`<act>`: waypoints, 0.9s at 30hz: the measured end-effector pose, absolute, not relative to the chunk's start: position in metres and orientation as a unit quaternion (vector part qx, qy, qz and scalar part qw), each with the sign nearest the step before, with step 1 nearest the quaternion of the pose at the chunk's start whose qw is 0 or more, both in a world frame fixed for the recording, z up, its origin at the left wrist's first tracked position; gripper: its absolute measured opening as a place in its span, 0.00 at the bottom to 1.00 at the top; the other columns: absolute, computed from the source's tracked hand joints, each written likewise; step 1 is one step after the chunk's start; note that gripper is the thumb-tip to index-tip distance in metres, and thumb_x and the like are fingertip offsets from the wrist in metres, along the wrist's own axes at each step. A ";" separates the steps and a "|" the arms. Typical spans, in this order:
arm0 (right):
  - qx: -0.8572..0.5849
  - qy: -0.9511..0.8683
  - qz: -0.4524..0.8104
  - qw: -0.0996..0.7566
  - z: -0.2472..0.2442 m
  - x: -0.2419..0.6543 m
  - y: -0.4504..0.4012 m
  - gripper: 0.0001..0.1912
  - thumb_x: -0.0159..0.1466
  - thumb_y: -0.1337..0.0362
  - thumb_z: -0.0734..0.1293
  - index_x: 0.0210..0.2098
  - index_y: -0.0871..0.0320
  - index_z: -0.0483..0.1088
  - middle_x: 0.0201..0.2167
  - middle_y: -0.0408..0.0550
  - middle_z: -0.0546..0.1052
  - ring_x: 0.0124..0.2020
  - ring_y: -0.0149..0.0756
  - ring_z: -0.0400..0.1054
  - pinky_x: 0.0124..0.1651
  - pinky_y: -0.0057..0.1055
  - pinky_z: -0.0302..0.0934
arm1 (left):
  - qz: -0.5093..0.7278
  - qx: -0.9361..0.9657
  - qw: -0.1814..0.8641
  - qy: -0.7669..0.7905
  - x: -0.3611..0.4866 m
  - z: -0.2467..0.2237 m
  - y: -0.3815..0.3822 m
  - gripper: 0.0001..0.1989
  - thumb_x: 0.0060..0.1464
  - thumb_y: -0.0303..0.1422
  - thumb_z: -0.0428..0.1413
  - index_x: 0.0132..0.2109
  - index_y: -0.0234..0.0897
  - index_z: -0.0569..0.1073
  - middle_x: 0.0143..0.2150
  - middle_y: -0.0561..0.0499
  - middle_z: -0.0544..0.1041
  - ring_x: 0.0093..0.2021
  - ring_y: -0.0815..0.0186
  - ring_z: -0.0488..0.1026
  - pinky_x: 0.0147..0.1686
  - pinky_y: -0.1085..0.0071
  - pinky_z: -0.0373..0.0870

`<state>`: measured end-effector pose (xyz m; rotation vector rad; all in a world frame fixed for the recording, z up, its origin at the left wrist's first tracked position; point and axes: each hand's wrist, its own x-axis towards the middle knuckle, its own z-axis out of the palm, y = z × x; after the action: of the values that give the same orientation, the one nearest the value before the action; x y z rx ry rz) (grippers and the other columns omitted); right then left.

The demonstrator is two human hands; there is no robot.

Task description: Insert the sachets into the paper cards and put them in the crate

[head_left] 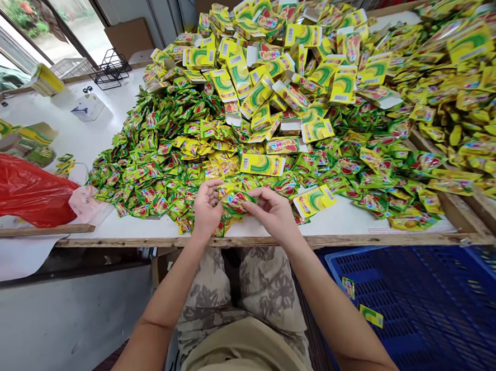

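Observation:
Between my two hands, just above the front edge of the white table (pixel 144 232), is a small green candy packet (pixel 235 200) with a red print. My left hand (pixel 208 208) has its fingers curled around the packet's left end. Thumb and fingers of my right hand (pixel 274 212) pinch its right end. A heap of similar green packets (pixel 143 171) lies right behind my hands. Beside my right hand, a flat yellow box (pixel 314 201) with a green swirl and a barcode rests on the table. More yellow boxes (pixel 261 164) are piled on top of the heap.
Yellow packets (pixel 478 127) fill a section at the right, behind a wooden divider (pixel 460 212). A blue crate (pixel 417 308) stands below the table at right. At left are a red plastic bag (pixel 21 188), a black wire rack (pixel 111 69) and a white container (pixel 87 107).

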<state>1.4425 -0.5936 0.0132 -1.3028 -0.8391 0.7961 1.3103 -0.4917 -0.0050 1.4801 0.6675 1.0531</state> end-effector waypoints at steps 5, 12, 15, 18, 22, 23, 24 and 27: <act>-0.532 -0.244 0.422 0.692 0.007 1.425 -0.588 0.19 0.48 0.52 0.78 0.29 0.54 0.68 0.24 0.38 0.71 0.25 0.32 0.66 0.30 0.32 0.71 | 0.414 0.623 0.613 0.255 1.307 0.003 -0.511 0.21 0.50 0.26 0.59 0.52 0.38 0.67 0.47 0.45 0.79 0.45 0.64 0.78 0.44 0.68 0.74; -0.497 -0.150 0.420 0.744 0.001 1.411 -0.590 0.21 0.44 0.55 0.80 0.27 0.54 0.66 0.22 0.36 0.69 0.24 0.30 0.66 0.28 0.28 0.70 | 0.427 0.606 0.617 0.265 1.305 0.007 -0.532 0.24 0.55 0.26 0.55 0.58 0.39 0.62 0.60 0.41 0.71 0.49 0.62 0.77 0.47 0.67 0.75; -0.515 -0.194 0.394 0.736 -0.001 1.414 -0.593 0.19 0.47 0.54 0.78 0.28 0.54 0.66 0.24 0.38 0.69 0.25 0.31 0.66 0.29 0.30 0.69 | 0.422 0.610 0.617 0.264 1.304 0.005 -0.533 0.25 0.55 0.25 0.54 0.59 0.39 0.61 0.60 0.40 0.71 0.51 0.62 0.76 0.48 0.67 0.75; -0.539 -0.316 0.355 0.696 -0.002 1.427 -0.597 0.16 0.51 0.55 0.76 0.29 0.54 0.68 0.26 0.40 0.69 0.27 0.33 0.66 0.30 0.31 0.67 | 0.388 0.617 0.637 0.250 1.299 0.000 -0.525 0.28 0.53 0.24 0.54 0.61 0.39 0.59 0.55 0.42 0.75 0.50 0.61 0.77 0.47 0.66 0.75; -0.599 -0.464 0.280 0.590 0.001 1.449 -0.603 0.08 0.58 0.59 0.71 0.31 0.55 0.71 0.28 0.43 0.71 0.28 0.34 0.64 0.30 0.31 0.61 | 0.307 0.694 0.617 0.208 1.289 -0.002 -0.514 0.25 0.54 0.22 0.51 0.59 0.39 0.64 0.55 0.44 0.75 0.56 0.61 0.72 0.53 0.65 0.71; -0.613 -0.491 0.261 0.562 0.003 1.453 -0.604 0.06 0.60 0.60 0.70 0.31 0.55 0.71 0.28 0.44 0.71 0.29 0.35 0.64 0.31 0.31 0.59 | 0.289 0.715 0.605 0.198 1.287 -0.002 -0.513 0.25 0.54 0.22 0.50 0.59 0.39 0.65 0.57 0.44 0.74 0.57 0.62 0.71 0.54 0.66 0.70; -0.622 -0.514 0.245 0.538 0.005 1.456 -0.604 0.04 0.60 0.61 0.69 0.31 0.55 0.72 0.29 0.44 0.71 0.29 0.35 0.64 0.31 0.32 0.59 | 0.274 0.732 0.594 0.191 1.285 -0.001 -0.512 0.26 0.55 0.21 0.49 0.60 0.39 0.64 0.58 0.44 0.72 0.58 0.62 0.71 0.54 0.66 0.69; -0.633 -0.558 0.220 0.490 0.007 1.458 -0.606 0.04 0.61 0.64 0.67 0.30 0.55 0.71 0.28 0.45 0.71 0.31 0.37 0.64 0.33 0.32 0.58 | 0.242 0.758 0.576 0.187 1.282 0.001 -0.514 0.28 0.55 0.21 0.48 0.63 0.40 0.61 0.58 0.44 0.72 0.56 0.63 0.72 0.53 0.66 0.70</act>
<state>1.4584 -0.6058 0.0069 -1.5367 -1.3565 0.5345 1.2818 -0.5137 0.0014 1.7749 0.4375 0.5676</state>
